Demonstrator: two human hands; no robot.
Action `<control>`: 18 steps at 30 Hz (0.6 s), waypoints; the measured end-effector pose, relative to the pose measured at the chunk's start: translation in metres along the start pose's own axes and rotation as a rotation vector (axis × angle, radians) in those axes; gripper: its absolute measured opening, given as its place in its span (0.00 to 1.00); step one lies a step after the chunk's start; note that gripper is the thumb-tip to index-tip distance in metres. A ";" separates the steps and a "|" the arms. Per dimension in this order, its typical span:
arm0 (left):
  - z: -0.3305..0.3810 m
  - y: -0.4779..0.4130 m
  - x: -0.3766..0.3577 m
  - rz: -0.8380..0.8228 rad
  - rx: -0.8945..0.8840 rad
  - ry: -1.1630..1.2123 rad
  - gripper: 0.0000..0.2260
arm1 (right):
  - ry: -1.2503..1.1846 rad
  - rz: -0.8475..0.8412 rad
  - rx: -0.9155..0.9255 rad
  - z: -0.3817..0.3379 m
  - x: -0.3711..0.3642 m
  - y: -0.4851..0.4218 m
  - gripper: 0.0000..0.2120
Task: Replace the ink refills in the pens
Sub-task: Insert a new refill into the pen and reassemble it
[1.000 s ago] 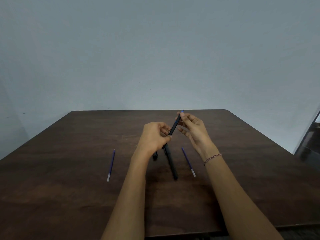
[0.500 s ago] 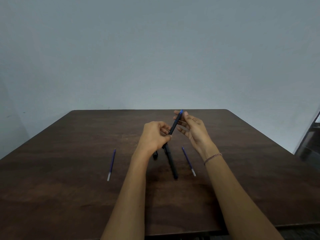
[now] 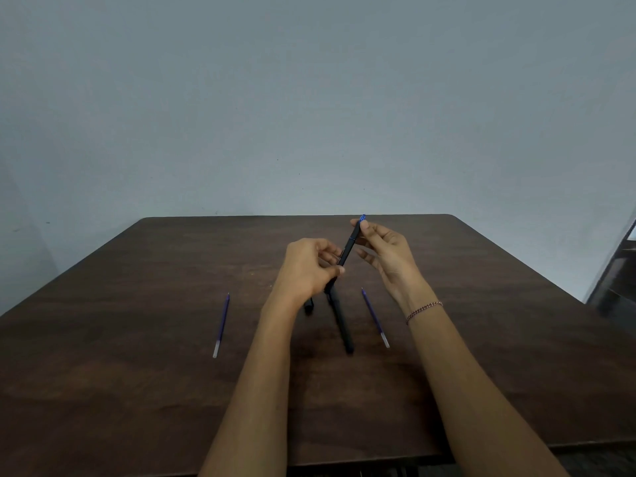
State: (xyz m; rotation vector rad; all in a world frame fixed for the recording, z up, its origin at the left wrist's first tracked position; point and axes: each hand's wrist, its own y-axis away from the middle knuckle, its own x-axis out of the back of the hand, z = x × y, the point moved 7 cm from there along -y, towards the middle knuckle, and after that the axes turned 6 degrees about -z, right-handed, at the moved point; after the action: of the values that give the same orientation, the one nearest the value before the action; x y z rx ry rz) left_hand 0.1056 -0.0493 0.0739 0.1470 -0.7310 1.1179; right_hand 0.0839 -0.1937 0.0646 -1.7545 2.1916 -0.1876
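I hold a black pen (image 3: 349,246) tilted up over the middle of the table, its blue end pointing up and away. My left hand (image 3: 309,270) grips the pen's lower part. My right hand (image 3: 385,253) pinches the upper end between thumb and fingertips. Beneath the hands a second black pen (image 3: 340,321) lies on the dark wooden table (image 3: 137,373). A small black pen part (image 3: 308,308) lies just left of it, partly hidden by my left wrist. One blue ink refill (image 3: 375,316) rests to the right of the lying pen, another blue ink refill (image 3: 221,325) lies farther left.
A pale grey wall stands behind the table's far edge. A dark piece of furniture (image 3: 616,280) shows at the right border, beyond the table's right edge. The table's near edge runs under my forearms.
My right hand's fingertips have shifted up toward the pen's blue end. The pen and my left hand have hardly moved.
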 end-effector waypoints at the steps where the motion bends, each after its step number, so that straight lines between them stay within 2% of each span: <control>1: 0.000 0.000 0.000 -0.001 0.002 0.014 0.13 | 0.007 0.008 0.004 0.000 0.000 0.000 0.06; 11: -0.002 0.001 -0.001 -0.006 0.044 0.089 0.11 | 0.111 0.023 0.039 -0.004 0.000 0.001 0.06; 16: -0.012 0.000 0.004 0.067 0.126 0.046 0.10 | 0.335 -0.020 0.108 -0.007 -0.011 0.003 0.15; 18: -0.021 0.001 0.015 0.170 0.178 0.019 0.10 | 0.573 -0.017 0.172 -0.008 -0.014 0.004 0.16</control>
State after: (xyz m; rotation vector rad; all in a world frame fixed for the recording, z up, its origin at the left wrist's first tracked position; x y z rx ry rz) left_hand 0.1180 -0.0276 0.0671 0.2274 -0.6350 1.3452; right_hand 0.0802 -0.1797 0.0733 -1.7757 2.4328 -0.9569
